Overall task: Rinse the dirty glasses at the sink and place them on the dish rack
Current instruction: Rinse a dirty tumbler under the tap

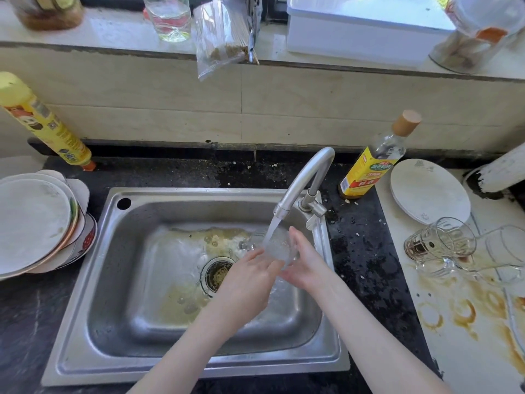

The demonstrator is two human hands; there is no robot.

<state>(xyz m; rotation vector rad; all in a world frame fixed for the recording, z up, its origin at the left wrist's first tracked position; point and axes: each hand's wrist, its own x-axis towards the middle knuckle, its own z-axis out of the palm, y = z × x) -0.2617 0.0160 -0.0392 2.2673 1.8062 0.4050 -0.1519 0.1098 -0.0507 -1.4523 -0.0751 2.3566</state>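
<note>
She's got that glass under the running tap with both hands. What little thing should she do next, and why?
Probably turn the glass under the stream so water reaches every side. Both the left hand and the right hand hold it below the faucet, water is running, and brownish residue lies in the sink, so rinsing seems unfinished. Racking comes later.

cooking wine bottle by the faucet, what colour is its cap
Light tan, wood-like, on the cooking wine bottle; head view.
</note>
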